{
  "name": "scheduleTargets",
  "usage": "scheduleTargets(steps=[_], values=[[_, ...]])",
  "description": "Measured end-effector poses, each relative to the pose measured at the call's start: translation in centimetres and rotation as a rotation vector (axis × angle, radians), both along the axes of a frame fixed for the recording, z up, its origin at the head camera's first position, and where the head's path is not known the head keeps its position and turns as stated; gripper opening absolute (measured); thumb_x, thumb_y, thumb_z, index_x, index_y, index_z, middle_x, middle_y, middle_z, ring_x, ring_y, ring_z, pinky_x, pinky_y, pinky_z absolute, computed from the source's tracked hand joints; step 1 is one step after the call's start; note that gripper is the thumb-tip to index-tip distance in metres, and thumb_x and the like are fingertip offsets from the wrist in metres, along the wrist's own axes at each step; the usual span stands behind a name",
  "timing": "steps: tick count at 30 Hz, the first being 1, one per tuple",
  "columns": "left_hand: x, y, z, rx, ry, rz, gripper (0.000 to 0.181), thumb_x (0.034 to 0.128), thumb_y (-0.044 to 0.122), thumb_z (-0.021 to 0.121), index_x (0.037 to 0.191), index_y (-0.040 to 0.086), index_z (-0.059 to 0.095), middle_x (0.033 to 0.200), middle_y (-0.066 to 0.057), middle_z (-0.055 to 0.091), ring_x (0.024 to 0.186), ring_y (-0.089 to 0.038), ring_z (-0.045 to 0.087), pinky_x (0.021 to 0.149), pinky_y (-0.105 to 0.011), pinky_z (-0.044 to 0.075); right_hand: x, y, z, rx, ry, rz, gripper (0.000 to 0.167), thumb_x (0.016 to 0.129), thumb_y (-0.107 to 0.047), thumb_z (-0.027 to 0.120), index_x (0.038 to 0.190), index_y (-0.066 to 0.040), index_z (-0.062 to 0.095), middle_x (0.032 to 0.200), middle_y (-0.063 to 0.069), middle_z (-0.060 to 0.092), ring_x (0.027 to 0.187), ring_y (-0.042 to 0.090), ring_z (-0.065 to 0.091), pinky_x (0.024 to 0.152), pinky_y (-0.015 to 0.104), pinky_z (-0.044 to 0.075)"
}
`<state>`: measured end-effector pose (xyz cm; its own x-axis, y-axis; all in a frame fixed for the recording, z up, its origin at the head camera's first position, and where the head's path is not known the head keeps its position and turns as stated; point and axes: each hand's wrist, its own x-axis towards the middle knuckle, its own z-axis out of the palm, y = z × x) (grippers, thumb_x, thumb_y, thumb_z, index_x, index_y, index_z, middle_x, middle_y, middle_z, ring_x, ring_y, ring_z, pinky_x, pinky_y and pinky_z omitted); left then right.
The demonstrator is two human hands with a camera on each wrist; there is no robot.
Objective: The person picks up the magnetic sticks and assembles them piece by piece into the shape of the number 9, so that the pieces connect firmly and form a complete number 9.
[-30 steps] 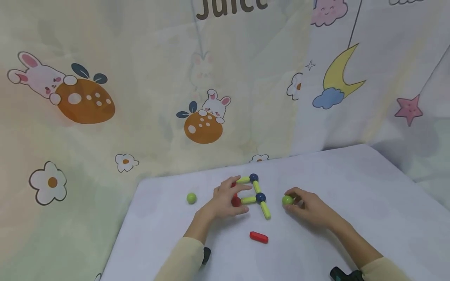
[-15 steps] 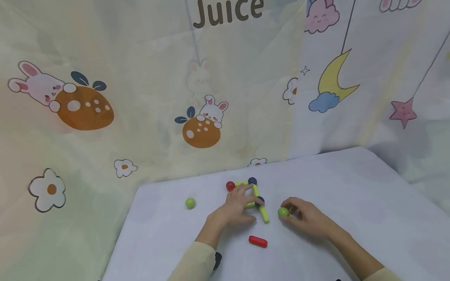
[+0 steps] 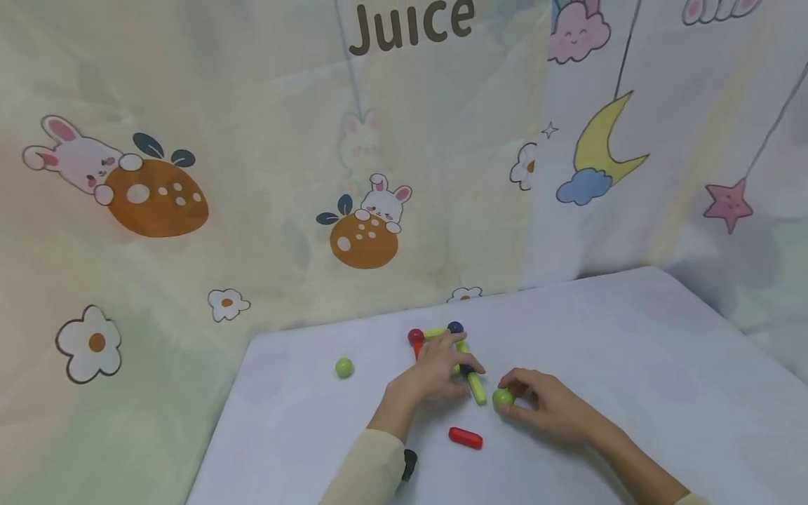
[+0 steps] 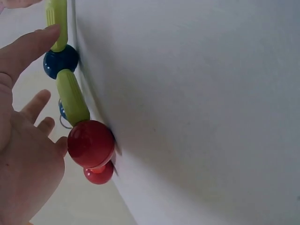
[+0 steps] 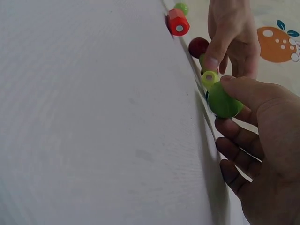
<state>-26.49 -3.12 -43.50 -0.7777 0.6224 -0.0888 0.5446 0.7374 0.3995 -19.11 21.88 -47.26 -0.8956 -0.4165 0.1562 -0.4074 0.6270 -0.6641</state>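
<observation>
My right hand (image 3: 549,407) pinches a green ball (image 3: 503,399) between thumb and fingers. In the right wrist view that green ball (image 5: 223,101) sits right by the end of a yellow-green rod (image 5: 209,78); whether they touch I cannot tell. My left hand (image 3: 432,372) reaches over a joined frame of rods and balls, its thumb and a finger holding the yellow-green rod (image 3: 477,389) by a dark blue ball (image 4: 61,62). Red balls (image 4: 91,143), a red rod (image 3: 417,349) and another blue ball (image 3: 455,328) belong to the frame, which the left hand partly covers.
A loose red rod (image 3: 466,438) lies nearer the front on the white table (image 3: 284,435). Another green ball (image 3: 344,367) rests at the left. Behind the table's back edge hangs a printed cloth (image 3: 271,210).
The left hand has moved right along the frame, from the red ball side to the blue ball and rod. The right hand has brought the green ball nearer and slightly left, close to the rod's end.
</observation>
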Motion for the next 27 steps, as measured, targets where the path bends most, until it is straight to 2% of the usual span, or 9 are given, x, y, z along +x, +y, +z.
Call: scheduleTargets(steps=[8,14,17,22,27], values=[[-0.5,0.0,-0.7,-0.004,-0.006,-0.012,0.036,0.0877,0.019,0.079,0.112,0.046,0.075,0.167,0.002,0.029,0.157,-0.028,0.015,0.122,-0.059,0.021,0.3,-0.4,0.1,-0.023,-0.025,0.020,0.025,0.095,-0.045,0.072,0.113,-0.030,0.064,0.101,-0.022,0.068,0.097,0.000,0.062,0.084,0.031,0.052],[-0.3,-0.4,-1.0,-0.022,-0.037,-0.016,0.037,0.0866,0.017,0.082,0.109,0.046,0.076,0.169,0.004,0.023,0.159,-0.026,0.010,0.121,-0.059,0.023,0.8,-1.5,-0.4,-0.081,-0.004,0.111,0.024,0.095,-0.043,0.072,0.116,-0.031,0.066,0.106,-0.020,0.068,0.100,0.006,0.063,0.090,0.032,0.052],[-0.3,-0.5,-1.2,-0.023,-0.046,-0.020,0.036,0.0867,0.017,0.082,0.108,0.046,0.076,0.168,0.003,0.026,0.157,-0.026,0.016,0.120,-0.059,0.026,1.0,-1.9,-0.7,-0.095,0.023,0.137,0.026,0.094,-0.041,0.074,0.117,-0.029,0.067,0.107,-0.019,0.067,0.100,0.009,0.063,0.092,0.032,0.052],[-0.5,0.0,-1.4,-0.017,-0.019,-0.036,0.031,0.0881,0.020,0.081,0.105,0.045,0.075,0.164,0.003,0.033,0.153,-0.023,0.026,0.117,-0.059,0.029,1.1,-1.9,-0.9,-0.079,-0.006,0.101,0.026,0.095,-0.042,0.073,0.116,-0.030,0.066,0.105,-0.021,0.067,0.099,0.004,0.063,0.092,0.031,0.052],[-0.7,0.7,-1.4,-0.007,0.002,-0.037,0.028,0.0876,0.022,0.082,0.101,0.045,0.073,0.162,0.004,0.037,0.154,-0.021,0.025,0.116,-0.061,0.030,0.9,-1.6,-0.7,-0.081,-0.056,0.061,0.024,0.095,-0.042,0.073,0.114,-0.031,0.066,0.103,-0.021,0.069,0.097,0.001,0.064,0.093,0.032,0.052]])
